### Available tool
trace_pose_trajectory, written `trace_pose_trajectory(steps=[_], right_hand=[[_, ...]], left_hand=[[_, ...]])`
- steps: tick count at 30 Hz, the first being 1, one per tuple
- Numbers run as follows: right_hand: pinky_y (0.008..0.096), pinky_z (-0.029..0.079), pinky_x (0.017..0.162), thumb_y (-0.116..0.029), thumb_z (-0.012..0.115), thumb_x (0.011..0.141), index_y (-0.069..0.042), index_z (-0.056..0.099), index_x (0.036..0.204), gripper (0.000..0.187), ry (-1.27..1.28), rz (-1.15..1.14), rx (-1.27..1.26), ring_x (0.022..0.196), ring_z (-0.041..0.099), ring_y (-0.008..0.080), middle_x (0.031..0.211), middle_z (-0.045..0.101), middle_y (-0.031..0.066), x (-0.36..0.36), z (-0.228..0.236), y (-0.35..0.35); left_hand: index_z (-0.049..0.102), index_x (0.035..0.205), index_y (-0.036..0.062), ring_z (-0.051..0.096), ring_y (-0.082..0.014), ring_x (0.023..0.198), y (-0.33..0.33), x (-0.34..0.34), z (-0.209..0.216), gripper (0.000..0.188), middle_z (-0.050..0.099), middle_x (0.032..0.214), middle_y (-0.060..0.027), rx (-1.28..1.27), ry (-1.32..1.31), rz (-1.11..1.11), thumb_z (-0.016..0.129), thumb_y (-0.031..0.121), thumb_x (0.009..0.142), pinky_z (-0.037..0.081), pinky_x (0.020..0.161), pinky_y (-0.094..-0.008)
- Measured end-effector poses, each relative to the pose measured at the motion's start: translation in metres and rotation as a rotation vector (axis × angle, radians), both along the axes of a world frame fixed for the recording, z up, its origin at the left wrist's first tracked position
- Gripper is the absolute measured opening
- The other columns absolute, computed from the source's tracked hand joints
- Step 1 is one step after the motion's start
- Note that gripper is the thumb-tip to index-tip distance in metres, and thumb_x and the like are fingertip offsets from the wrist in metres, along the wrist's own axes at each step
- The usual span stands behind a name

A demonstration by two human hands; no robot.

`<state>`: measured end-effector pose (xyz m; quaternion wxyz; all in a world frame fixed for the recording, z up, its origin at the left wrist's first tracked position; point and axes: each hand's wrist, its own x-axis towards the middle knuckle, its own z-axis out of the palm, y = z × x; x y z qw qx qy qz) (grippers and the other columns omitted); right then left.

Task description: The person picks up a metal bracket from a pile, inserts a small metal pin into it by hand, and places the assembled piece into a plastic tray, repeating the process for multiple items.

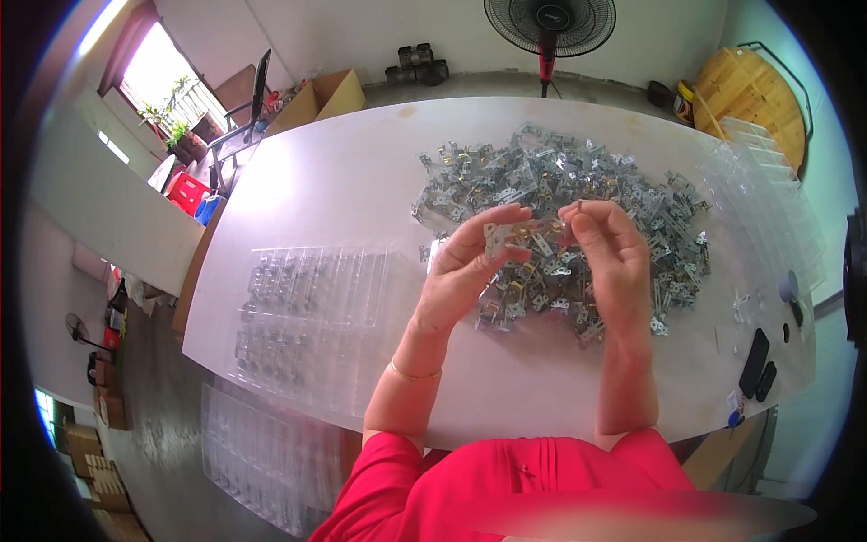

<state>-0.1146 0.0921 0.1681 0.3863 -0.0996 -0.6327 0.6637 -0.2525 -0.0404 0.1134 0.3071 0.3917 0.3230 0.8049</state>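
Above a heap of small silvery metal brackets (551, 167), both of my hands are raised close together. In my left hand (461, 271) a small flat metal bracket (495, 238) with holes is held between thumb and fingers. My right hand (614, 257) is closed in a pinch facing it, thumb against fingertips. What sits in that pinch is too small to name. Some pieces in the heap have brass-coloured parts, and the heap spreads behind and beneath both hands.
Left of my arm lie clear plastic trays (312, 285) with metal pieces in their slots. More clear trays (262, 452) are below the table edge, others (768, 199) at the right. A black phone (755, 363) and keys (735, 418) lie near the right edge. A fan (549, 23) stands behind.
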Motion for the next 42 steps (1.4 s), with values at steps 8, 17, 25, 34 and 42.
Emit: trace_pose_trajectory(steps=[8,17,25,34,42], right_hand=[[0.0253,0.053,0.082,-0.013,0.064,0.101,-0.002,0.066,0.107,0.013,-0.041,0.113,-0.149,0.091,0.062,0.0071,0.100,0.069,0.0026,-0.014,-0.016,-0.003],[0.0222,0.045,0.062,-0.011,0.065,0.100,-0.005,0.066,0.101,0.006,-0.159,-0.037,0.257,0.068,0.053,0.0028,0.077,0.062,-0.0032,-0.008,-0.013,-0.016],[0.0269,0.044,0.053,-0.012,0.068,0.097,-0.006,0.065,0.100,0.008,-0.193,-0.104,0.453,0.056,0.051,0.0096,0.068,0.059,0.0080,-0.008,-0.011,-0.020],[0.0332,0.049,0.056,-0.012,0.069,0.095,-0.006,0.064,0.098,0.007,-0.234,-0.138,0.527,0.059,0.063,0.0234,0.075,0.066,0.0123,-0.007,-0.009,-0.020],[0.0350,0.052,0.058,-0.012,0.067,0.095,-0.007,0.063,0.101,0.008,-0.260,-0.172,0.551,0.067,0.070,0.0274,0.080,0.070,0.0119,-0.005,-0.007,-0.022]], left_hand=[[0.059,0.132,0.0000,0.061,-0.0262,0.123,0.003,-0.009,-0.014,0.031,0.065,0.128,-0.0139,0.037,0.064,0.090,0.055,0.013,0.105,0.051,0.105,-0.0417],[0.060,0.110,-0.0005,0.066,-0.0188,0.076,0.000,-0.003,-0.001,0.031,0.064,0.087,-0.0078,-0.168,-0.179,0.035,0.045,0.026,0.110,0.051,0.067,-0.0306],[0.062,0.102,-0.0003,0.051,-0.0171,0.044,0.000,0.002,0.000,0.031,0.063,0.074,-0.0103,-0.260,-0.210,0.011,0.045,0.025,0.109,0.043,0.044,-0.0303],[0.060,0.103,0.0004,0.053,-0.0127,0.047,-0.004,0.003,0.003,0.029,0.063,0.076,-0.0083,-0.338,-0.142,0.048,0.049,0.027,0.108,0.041,0.042,-0.0245],[0.063,0.103,0.0008,0.052,-0.0072,0.049,-0.006,0.004,0.004,0.025,0.063,0.075,-0.0041,-0.411,0.112,0.192,0.053,0.024,0.107,0.038,0.043,-0.0216]])
